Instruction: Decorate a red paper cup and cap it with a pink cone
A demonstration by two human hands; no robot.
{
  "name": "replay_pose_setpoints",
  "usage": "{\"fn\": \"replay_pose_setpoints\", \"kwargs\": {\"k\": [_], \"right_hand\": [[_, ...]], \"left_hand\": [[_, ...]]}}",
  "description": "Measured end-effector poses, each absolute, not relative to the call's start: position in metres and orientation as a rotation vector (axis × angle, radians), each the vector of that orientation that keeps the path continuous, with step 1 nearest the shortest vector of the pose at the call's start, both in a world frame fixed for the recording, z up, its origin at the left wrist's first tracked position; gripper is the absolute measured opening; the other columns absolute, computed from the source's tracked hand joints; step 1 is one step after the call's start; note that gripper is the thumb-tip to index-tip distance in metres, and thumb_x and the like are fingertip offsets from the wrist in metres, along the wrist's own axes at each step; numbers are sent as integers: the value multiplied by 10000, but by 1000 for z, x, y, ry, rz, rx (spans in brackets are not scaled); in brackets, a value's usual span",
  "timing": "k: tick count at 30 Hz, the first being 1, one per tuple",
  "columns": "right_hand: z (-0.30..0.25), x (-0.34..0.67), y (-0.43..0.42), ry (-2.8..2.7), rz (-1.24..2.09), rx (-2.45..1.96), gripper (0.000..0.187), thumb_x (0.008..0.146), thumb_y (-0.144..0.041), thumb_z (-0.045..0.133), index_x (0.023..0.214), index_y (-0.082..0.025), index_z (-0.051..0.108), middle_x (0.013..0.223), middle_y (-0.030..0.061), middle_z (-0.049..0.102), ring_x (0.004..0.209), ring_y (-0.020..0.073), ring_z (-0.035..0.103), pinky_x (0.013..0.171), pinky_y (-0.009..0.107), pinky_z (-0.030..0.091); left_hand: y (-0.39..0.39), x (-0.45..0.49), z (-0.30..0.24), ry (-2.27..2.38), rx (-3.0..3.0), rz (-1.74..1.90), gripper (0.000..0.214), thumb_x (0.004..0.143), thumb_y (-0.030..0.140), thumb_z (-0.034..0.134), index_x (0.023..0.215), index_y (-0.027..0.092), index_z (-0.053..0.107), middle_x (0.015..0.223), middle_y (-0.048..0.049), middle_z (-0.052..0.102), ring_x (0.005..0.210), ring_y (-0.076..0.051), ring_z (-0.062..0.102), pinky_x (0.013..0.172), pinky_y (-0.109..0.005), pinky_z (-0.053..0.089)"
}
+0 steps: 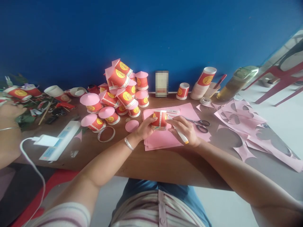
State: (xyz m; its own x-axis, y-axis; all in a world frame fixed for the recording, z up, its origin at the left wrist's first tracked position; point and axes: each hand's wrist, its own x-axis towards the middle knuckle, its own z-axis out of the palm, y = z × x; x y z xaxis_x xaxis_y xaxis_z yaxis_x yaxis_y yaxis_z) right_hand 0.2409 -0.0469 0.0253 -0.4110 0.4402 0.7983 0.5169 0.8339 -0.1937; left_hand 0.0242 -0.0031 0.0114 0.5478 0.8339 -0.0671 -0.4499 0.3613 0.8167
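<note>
Has room along front edge of counter (142,164); above pink sheets (157,140), grips red cup (156,118) in left hand (146,127), white pen-like tool (181,136) in right hand (186,127).

One held cup (161,120), one power strip (62,141)

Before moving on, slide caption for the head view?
Left hand holds a red cup, right hand a white pen-like tool, above pink paper.

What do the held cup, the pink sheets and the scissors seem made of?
Held cup: likely paper, smooth; red-and-yellow print covers its wall.
Pink sheets: matt paper or thin card, judging by flat, layered edges.
Scissors: greyish blades, presumably metal; smooth dark handles, probably plastic.
</note>
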Motion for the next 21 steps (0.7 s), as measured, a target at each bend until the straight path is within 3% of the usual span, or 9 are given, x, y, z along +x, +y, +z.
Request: {"fn": "replay_pose_setpoints", "kwargs": {"k": [8, 13, 21], "right_hand": [[19, 232, -41, -2045, -41, -679, 386, 1025, -275, 597, 1405, -209, 606, 1051, 120, 721, 948, 238, 721, 816, 361, 639], [23, 236, -43, -2046, -40, -692, 380, 1033, -266, 577, 1410, -221, 601, 1055, 121, 717, 919, 234, 730, 773, 356, 641], [39, 247, -50, -1964, -33, -722, 273, 986, -147, 600, 1228, -245, 678, 955, 68, 745, 822, 207, 731, 718, 342, 622]], "left_hand": [[-1, 29, 12, 520, 895, 846, 351, 781, 460, 774, 954, 156, 741, 898, -112, 774, 1017, -334, 747, 902, -470, 607], [-8, 29, 20, 554, 1011, 836, 363, 779, 332, 848, 1095, 197, 730, 1034, -102, 756, 1060, -320, 721, 921, -496, 594], [-10, 28, 14, 624, 1041, 841, 408, 791, 339, 848, 1137, 197, 685, 995, -61, 706, 954, -233, 668, 848, -405, 565]]}}
